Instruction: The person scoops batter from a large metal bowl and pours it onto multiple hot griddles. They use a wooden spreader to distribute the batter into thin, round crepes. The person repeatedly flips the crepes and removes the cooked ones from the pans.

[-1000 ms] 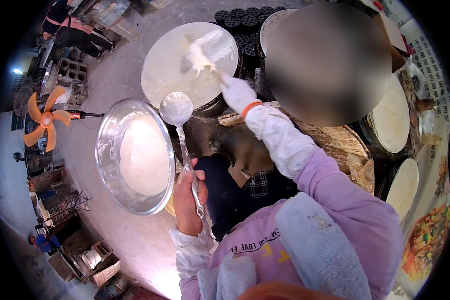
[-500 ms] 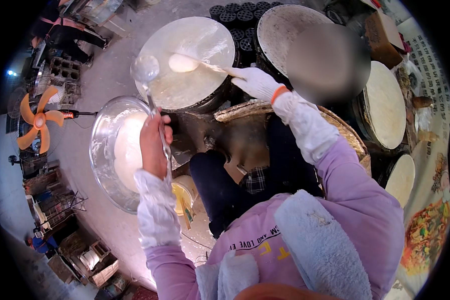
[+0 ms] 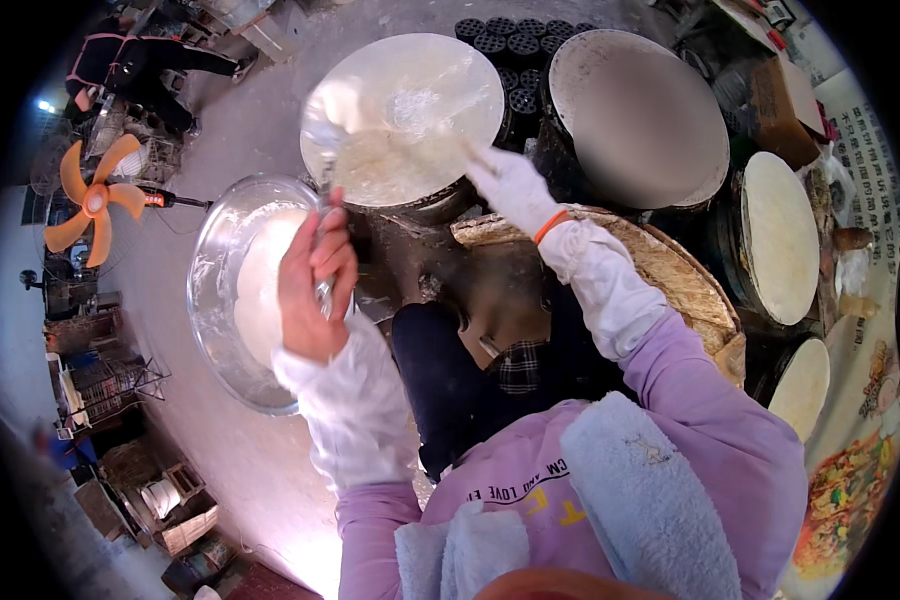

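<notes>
My left hand, bare, is wrapped round the handle of a metal ladle. The ladle's bowl is blurred above the left rim of a round griddle, whose pale surface carries a thin whitish film. My right hand, in a white glove with an orange band at the wrist, reaches over the griddle's near right edge. Its fingers are closed on soft dough, which shows as a smeared pale patch on the griddle. Below my left hand stands a metal bowl with a large white dough mass.
Another round griddle stands at the far right, partly blurred out. Two more pale discs lie right of a woven tray. Black coal briquettes stand behind. An orange fan and a bending person are at left.
The dough on the griddle has gone from a clear rounded lump to a blur. My left hand has come nearer my body with the ladle. The whole view has shifted slightly.
</notes>
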Demonstrator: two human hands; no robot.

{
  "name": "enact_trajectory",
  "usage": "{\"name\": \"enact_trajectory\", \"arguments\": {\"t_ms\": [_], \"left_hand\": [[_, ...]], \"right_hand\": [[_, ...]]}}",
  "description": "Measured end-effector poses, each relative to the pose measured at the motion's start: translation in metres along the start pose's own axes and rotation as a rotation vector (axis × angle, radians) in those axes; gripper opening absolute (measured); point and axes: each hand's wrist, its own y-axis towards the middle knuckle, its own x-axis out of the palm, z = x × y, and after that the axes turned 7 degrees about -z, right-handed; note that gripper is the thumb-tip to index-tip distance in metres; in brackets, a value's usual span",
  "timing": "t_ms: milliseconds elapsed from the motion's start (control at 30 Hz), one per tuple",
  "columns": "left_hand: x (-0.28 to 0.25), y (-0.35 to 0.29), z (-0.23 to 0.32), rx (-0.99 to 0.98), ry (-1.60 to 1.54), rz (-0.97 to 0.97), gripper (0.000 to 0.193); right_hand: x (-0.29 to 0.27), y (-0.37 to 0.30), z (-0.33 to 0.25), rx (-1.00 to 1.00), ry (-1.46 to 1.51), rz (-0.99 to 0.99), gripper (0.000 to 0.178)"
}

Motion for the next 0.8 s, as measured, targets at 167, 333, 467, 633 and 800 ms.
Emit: {"name": "enact_trajectory", "arguments": {"t_ms": [167,333,467,633,800], "left_hand": [[0.012,0.009,-0.016,0.153,0.172,0.135,0.026],[-0.001,-0.022,-0.006,0.169,0.175,0.189,0.029],[-0.007,-0.074,0.001,0.217,0.261,0.255,0.032],[-0.008,-0.118,-0.005,0.16,0.267,0.29,0.033],[-0.001,-0.131,-0.038,0.025,0.275,0.258,0.032]], "right_hand": [[0.023,0.023,-0.001,0.043,-0.481,-0.045,0.039],[0.033,0.044,0.01,-0.138,-0.552,-0.099,0.042],[0.013,0.035,0.014,-0.001,-0.506,-0.001,0.042],[0.031,-0.064,-0.001,-0.21,-0.411,-0.292,0.045],[-0.02,-0.148,-0.022,0.211,0.157,-0.022,0.049]]}}
